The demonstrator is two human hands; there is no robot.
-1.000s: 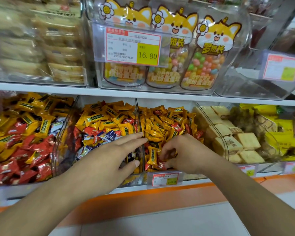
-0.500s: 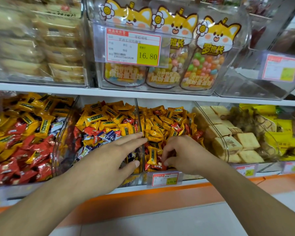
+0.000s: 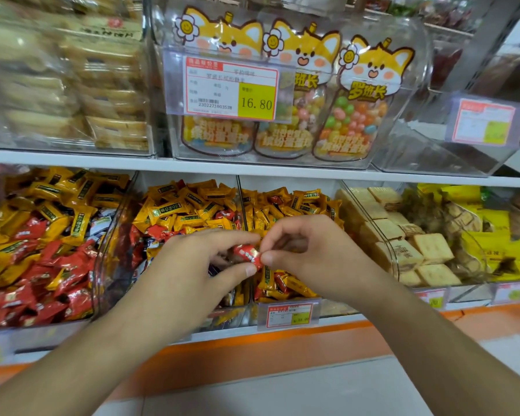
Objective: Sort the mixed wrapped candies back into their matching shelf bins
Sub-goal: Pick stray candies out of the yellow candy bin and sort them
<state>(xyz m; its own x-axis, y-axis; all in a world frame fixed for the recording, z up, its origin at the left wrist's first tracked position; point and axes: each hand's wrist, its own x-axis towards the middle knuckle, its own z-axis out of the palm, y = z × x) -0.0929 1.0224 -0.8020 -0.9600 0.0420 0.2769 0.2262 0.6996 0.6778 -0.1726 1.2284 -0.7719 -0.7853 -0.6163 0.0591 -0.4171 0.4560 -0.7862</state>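
I pinch the red wrapped candy (image 3: 248,256) with both right hand (image 3: 309,253) and left hand (image 3: 192,265); complete left's hold before right lets go, then carry to the far-left bin (image 3: 102,259).

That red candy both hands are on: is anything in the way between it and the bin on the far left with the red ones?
Yes. The red candy, pinched between the left hand and right hand, sits over the clear divider. The middle bin's curved clear wall stands between it and the far-left bin; carried above the rims, nothing visible blocks it.
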